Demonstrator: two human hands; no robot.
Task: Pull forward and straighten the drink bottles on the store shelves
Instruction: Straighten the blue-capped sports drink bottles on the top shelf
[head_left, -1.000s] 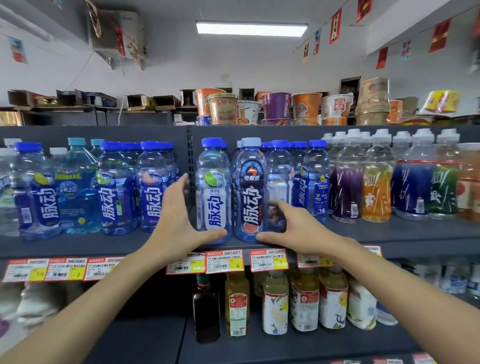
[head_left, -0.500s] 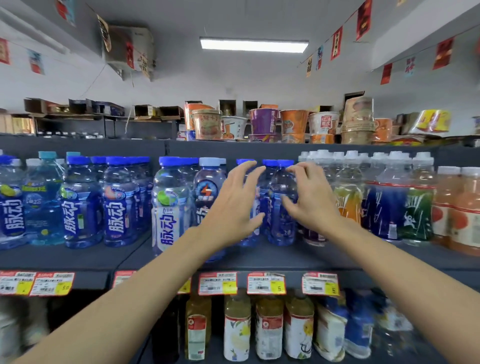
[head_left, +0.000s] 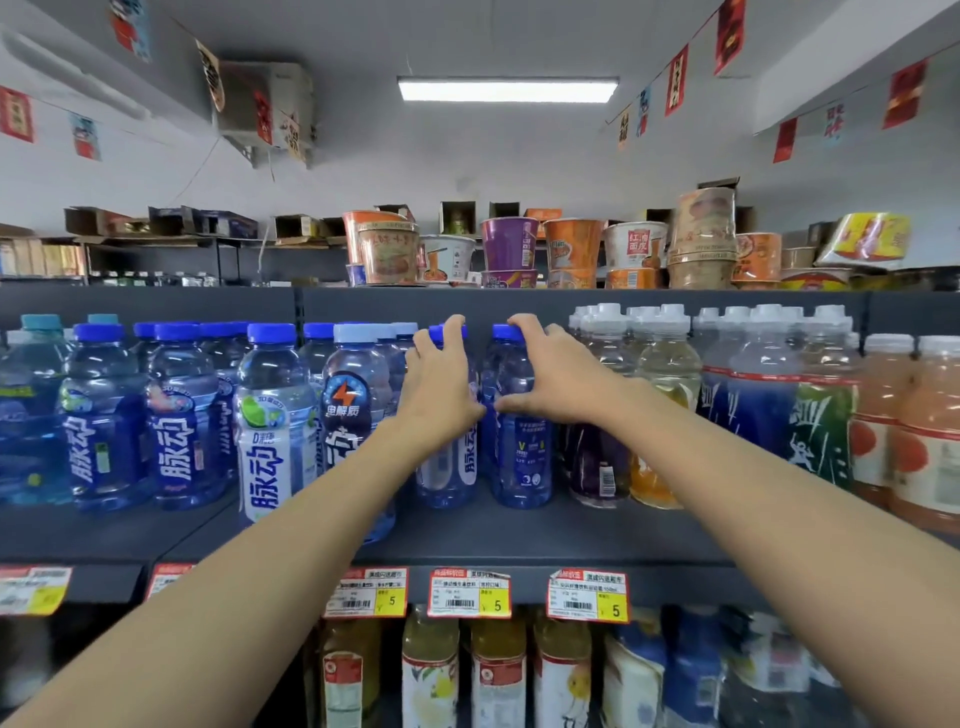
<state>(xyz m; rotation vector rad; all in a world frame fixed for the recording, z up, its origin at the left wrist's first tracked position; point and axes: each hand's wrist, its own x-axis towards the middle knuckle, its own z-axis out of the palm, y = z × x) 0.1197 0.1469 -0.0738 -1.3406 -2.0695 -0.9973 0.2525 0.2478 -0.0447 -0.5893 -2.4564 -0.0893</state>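
Two blue-capped clear bottles stand side by side, set back from the front edge of the dark shelf (head_left: 519, 535). My left hand (head_left: 441, 387) wraps the left bottle (head_left: 447, 467), fingers over its cap and shoulder. My right hand (head_left: 553, 379) holds the right bottle (head_left: 522, 462), fingertips on its cap, thumb across its front. To their left, a lime-label bottle (head_left: 272, 431) and a lightning-label bottle (head_left: 353, 415) stand nearer the edge. More blue bottles (head_left: 182, 415) fill the left bay.
White-capped bottles (head_left: 769, 405) with purple, orange, blue and green labels line the shelf to the right, then orange drinks (head_left: 930, 441). Instant noodle cups (head_left: 509, 249) sit on the top shelf. Price tags (head_left: 470, 592) hang on the shelf edge above tea bottles (head_left: 431, 670) below.
Both hands left the two front bottles, moved right and reached deeper in, then closed on the two blue-capped bottles standing further back. The view shifted right and upward.
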